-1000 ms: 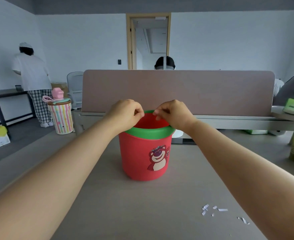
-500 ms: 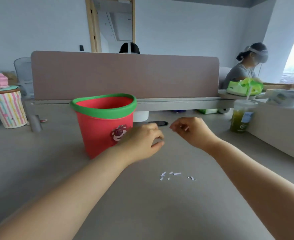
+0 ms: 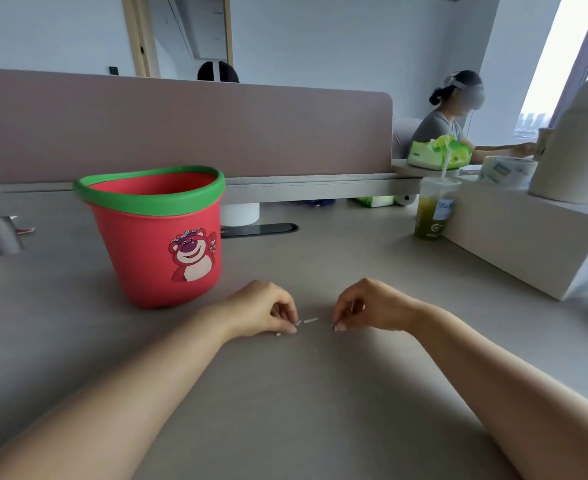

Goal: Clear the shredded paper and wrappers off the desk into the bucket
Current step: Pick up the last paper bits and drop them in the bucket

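Both hands were low on the worktop [image 3: 285, 410], the left hand [image 3: 264, 311] and right hand [image 3: 365, 306] pinching tiny paper bits [image 3: 310, 320] to drop into the red bucket [image 3: 157, 237].

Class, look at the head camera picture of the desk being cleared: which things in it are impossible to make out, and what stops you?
1. Inside of the bucket: hidden by its own near wall.
2. Paper scraps under the fingertips of the left hand and right hand: covered by the fingers, so the count and grip are unclear.
3. Label on the green drink: too small to read.
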### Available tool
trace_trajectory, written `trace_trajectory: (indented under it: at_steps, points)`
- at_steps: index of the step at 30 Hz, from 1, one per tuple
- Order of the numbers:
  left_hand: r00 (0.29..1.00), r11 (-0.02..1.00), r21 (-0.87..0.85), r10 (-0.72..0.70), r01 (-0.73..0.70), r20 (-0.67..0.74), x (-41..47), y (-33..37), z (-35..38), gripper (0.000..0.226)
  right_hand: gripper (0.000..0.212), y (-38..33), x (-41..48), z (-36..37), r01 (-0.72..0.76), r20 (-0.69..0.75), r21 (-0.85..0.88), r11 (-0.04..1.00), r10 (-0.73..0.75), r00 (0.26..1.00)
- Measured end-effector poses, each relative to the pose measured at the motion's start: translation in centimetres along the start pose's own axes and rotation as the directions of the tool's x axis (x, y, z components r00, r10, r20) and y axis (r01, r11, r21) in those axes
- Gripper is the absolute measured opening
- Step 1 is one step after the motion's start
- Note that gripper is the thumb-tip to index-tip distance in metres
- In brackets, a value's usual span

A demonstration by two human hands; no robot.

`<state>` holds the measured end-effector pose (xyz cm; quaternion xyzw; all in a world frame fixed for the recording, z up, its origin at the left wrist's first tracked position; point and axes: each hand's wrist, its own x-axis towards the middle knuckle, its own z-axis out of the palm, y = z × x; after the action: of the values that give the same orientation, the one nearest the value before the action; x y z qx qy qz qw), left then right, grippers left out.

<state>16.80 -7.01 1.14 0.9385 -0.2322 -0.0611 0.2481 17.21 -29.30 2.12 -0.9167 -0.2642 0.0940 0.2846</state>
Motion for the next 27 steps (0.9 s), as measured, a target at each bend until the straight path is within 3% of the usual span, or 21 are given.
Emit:
trace_trajectory:
  at_steps: [9, 15, 21, 27]
  points:
    - [0.999, 0.998, 0.056, 0.024, -0.023, -0.025, -0.5, 0.5, -0.1, 0.006, 0.006, -0.4, 0.7, 1.7, 0.026, -0.089, -0.086, 0.996, -0.033, 0.995]
    - [0.997, 0.996, 0.088, -0.025, 0.018, 0.070, -1.2, -0.2, -1.6, 0.040, 0.022, 0.0, 1.0, 1.9, 0.028, -0.123, -0.025, 0.999, -0.031, 0.992]
    - [1.000, 1.000, 0.014, 0.013, -0.013, 0.002, -1.1, -0.4, -0.5, 0.024, 0.015, -0.5, 1.5, 2.6, 0.038, -0.152, -0.014, 0.999, -0.040, 0.988]
    - [0.997, 0.999, 0.025, 0.024, -0.022, -0.070, -0.6, 0.1, 0.6, 0.017, 0.012, -1.5, 1.8, 3.4, 0.032, -0.170, -0.143, 0.989, -0.056, 0.984]
